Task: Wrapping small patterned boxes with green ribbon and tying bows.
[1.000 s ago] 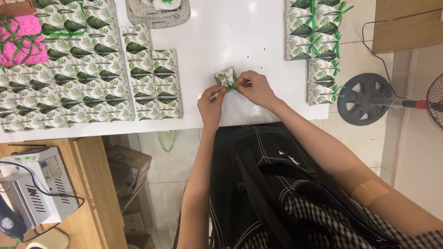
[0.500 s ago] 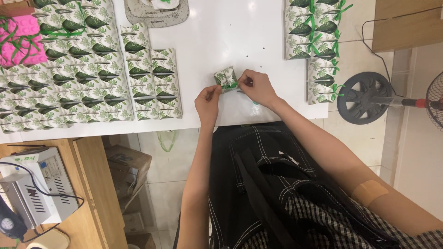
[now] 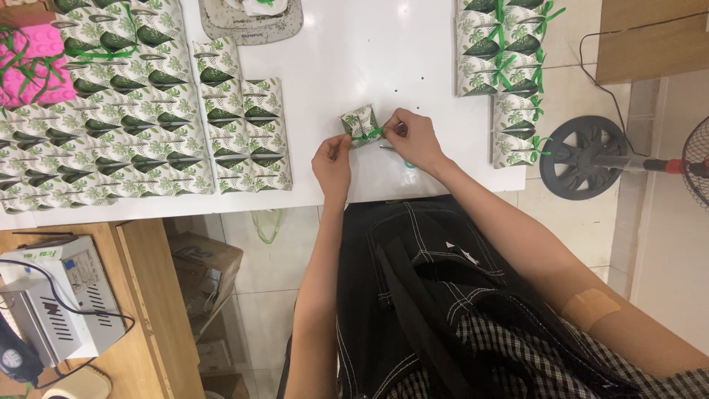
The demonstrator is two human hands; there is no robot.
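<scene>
A small leaf-patterned paper box (image 3: pixel 360 123) sits on the white table (image 3: pixel 369 52) between my two hands. A thin green ribbon (image 3: pixel 367 136) runs across its front. My left hand (image 3: pixel 332 159) pinches one end of the ribbon just left of the box. My right hand (image 3: pixel 411 137) pinches the other end at the box's right side.
Many flat leaf-patterned boxes (image 3: pixel 133 125) lie in rows on the left of the table. Ribbon-tied boxes (image 3: pixel 506 66) are stacked at the right edge. A pink item (image 3: pixel 33 66) lies far left, a tray (image 3: pixel 251 18) at the back, a floor fan (image 3: pixel 591 159) to the right.
My hands have drawn slightly apart along the ribbon at the box. The box has stayed in place.
</scene>
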